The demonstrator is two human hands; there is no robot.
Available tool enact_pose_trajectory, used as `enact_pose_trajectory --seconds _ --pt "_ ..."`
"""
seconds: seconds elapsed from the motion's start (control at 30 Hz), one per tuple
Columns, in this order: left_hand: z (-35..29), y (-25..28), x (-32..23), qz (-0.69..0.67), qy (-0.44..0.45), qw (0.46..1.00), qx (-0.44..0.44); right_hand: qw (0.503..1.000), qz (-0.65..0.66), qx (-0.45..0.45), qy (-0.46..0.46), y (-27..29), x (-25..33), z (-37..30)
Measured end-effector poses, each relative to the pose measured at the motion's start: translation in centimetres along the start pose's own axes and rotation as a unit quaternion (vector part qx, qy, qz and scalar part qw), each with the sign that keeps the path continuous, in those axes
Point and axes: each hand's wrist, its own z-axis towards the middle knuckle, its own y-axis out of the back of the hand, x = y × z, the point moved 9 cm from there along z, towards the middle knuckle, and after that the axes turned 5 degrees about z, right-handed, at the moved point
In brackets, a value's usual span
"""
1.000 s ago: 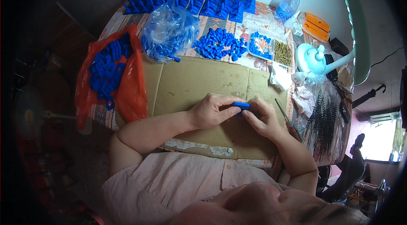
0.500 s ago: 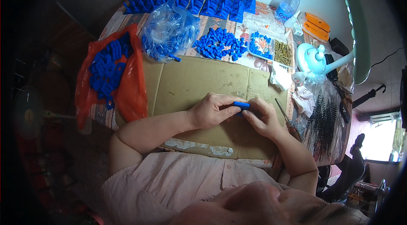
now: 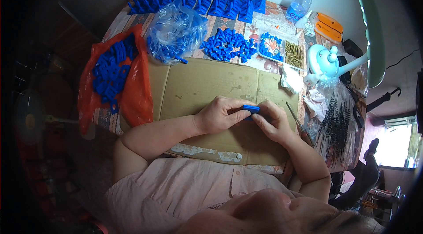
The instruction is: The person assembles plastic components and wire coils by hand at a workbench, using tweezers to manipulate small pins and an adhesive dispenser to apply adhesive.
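Between my two hands, above the cardboard sheet (image 3: 202, 97), is a small blue plastic part (image 3: 251, 109) with a flat, oblong top. My left hand (image 3: 222, 114) pinches its left end between thumb and fingers. On the other end, my right hand (image 3: 273, 120) is closed with bent fingers and thumb. The underside of the part is mostly hidden by the fingers. To the right of my right hand lies a screwdriver (image 3: 296, 117) with a thin shaft.
An orange-red bag (image 3: 141, 97) of blue parts lies left, beside a clear bag (image 3: 176, 27). Behind are blue cone pieces (image 3: 229, 45), a tray of brass screws (image 3: 294, 54) and blue bases with black springs (image 3: 231, 7). A lamp base (image 3: 324, 60) and loose black springs (image 3: 337, 124) sit right.
Almost nothing differs. Both hands stay in place on the blue part, which has shifted or tilted very slightly.
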Motion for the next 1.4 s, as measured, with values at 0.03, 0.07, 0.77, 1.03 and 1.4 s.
enact_pose_trajectory --seconds 0.03,0.07,0.77,1.03,1.4 --pt "-0.01 -0.02 0.02 -0.001 0.003 1.0 0.001 1.0 0.001 -0.003 0.005 0.02 0.01 0.0" --pt "-0.02 -0.04 0.05 -0.001 0.003 1.0 0.001 1.0 0.002 -0.006 0.01 0.05 0.05 -0.01" --pt "-0.05 -0.19 0.11 0.011 0.016 0.999 0.032 1.0 0.02 0.0 -0.007 -0.04 -0.06 -0.04" --pt "-0.01 -0.13 -0.09 0.016 0.006 0.999 0.032 1.0 -0.001 0.0 0.013 0.02 0.12 -0.01" --pt "-0.04 -0.05 -0.2 0.017 0.002 1.0 0.024 1.0 -0.001 0.006 -0.004 -0.05 0.1 -0.03"
